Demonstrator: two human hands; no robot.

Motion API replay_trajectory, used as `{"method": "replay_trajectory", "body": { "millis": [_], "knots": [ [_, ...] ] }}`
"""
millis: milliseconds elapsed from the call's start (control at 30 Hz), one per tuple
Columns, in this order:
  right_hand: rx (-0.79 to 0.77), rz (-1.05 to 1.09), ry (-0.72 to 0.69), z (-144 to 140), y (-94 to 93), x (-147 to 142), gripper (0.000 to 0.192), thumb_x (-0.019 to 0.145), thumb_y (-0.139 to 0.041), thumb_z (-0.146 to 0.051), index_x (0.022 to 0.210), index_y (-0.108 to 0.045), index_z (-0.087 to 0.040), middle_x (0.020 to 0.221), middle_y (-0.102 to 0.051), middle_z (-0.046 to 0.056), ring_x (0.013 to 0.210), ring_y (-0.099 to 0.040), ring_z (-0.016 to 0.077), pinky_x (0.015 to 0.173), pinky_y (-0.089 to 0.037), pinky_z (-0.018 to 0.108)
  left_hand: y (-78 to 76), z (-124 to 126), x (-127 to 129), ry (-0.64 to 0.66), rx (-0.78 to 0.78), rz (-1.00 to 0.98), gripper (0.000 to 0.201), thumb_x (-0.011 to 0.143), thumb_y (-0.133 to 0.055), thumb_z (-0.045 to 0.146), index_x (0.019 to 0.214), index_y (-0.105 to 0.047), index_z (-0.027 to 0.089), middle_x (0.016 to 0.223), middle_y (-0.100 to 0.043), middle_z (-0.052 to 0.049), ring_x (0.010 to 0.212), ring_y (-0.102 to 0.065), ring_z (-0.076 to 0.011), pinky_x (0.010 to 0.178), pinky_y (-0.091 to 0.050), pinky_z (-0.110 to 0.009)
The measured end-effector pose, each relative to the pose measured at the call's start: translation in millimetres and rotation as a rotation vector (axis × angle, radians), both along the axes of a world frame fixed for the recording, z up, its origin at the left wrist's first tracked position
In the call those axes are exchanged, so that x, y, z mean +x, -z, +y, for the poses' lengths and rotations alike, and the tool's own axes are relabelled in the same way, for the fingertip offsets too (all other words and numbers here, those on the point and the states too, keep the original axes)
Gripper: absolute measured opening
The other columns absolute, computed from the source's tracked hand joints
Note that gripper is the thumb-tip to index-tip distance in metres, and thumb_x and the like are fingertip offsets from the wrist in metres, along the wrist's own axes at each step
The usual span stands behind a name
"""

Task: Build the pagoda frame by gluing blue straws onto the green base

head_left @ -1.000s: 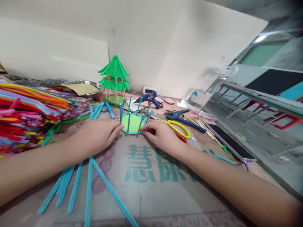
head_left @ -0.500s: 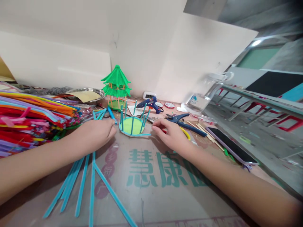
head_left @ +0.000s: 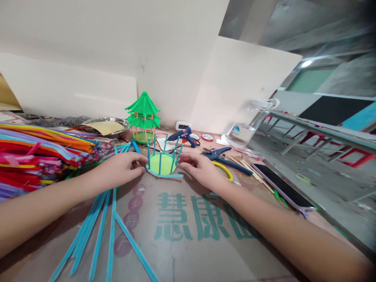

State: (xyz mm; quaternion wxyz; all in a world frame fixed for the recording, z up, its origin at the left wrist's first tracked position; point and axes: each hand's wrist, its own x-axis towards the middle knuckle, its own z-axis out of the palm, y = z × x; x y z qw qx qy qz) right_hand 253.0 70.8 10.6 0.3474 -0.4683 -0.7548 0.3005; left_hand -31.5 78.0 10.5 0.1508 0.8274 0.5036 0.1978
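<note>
A round yellow-green base (head_left: 163,163) stands on the table between my hands, with a light blue pipe cleaner (head_left: 172,175) around its edge and one loose end sticking out to the right. Several upright blue posts (head_left: 159,162) rise from it. At its left rim is my left hand (head_left: 125,167), thumb and fingers apart, fingertips at or very near the edge. On the opposite side my right hand (head_left: 199,168) has its fingers curved toward the rim, thumb apart. Whether either hand presses on the base is hard to see. Several blue pipe cleaners (head_left: 110,235) lie partly beneath my left forearm.
Behind the base stand a green-roofed pagoda model (head_left: 143,117), a blue glue gun (head_left: 183,136) and a small timer (head_left: 183,125). Right of it lie pliers (head_left: 226,158), yellow-handled scissors (head_left: 225,171) and a phone (head_left: 282,184). Colourful pipe cleaner bundles (head_left: 44,156) fill the left.
Both hands have come in to the sides of the base. My left hand's fingers, closed before, are now apart. The camera view has shifted slightly.
</note>
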Motion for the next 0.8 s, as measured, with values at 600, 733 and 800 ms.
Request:
{"method": "replay_trajectory", "body": {
  "millis": [600, 733, 800],
  "knots": [
    [0.318, -0.224, -0.115, -33.3, 8.0, 3.6, 0.008, 0.094, -0.066, -0.023, 0.093, -0.074, -0.020, 0.089, -0.077, 0.002, 0.083, -0.070, 0.0157, 0.075, -0.051, 0.026, 5.5, -10.0, 5.7, -0.057, 0.055, -0.186, 0.042, 0.098, -0.035, 0.057, 0.095, -0.059, 0.022, 0.093, -0.070, -0.004, 0.088, -0.065, -0.0242, 0.082, -0.050, -0.035],
    [0.548, -0.348, -0.192, -32.2, 13.1, 9.3, 0.011, 0.099, -0.062, -0.026, 0.099, -0.071, -0.021, 0.096, -0.077, 0.005, 0.091, -0.071, 0.0188, 0.080, -0.052, 0.031, 7.2, -19.0, 12.7, 0.014, -0.020, -0.353, 0.043, 0.100, -0.036, 0.054, 0.123, -0.059, 0.024, 0.127, -0.067, -0.007, 0.117, -0.062, -0.0260, 0.104, -0.046, -0.039],
    [0.627, -0.412, -0.217, -33.3, 14.0, 10.2, 0.011, 0.100, -0.059, -0.023, 0.102, -0.070, -0.021, 0.097, -0.077, 0.004, 0.090, -0.070, 0.0181, 0.079, -0.051, 0.030, 8.6, -19.9, 13.7, 0.059, -0.048, -0.439, 0.045, 0.100, -0.038, 0.054, 0.129, -0.057, 0.025, 0.137, -0.063, -0.007, 0.126, -0.057, -0.0264, 0.109, -0.044, -0.039]
  ]
}}
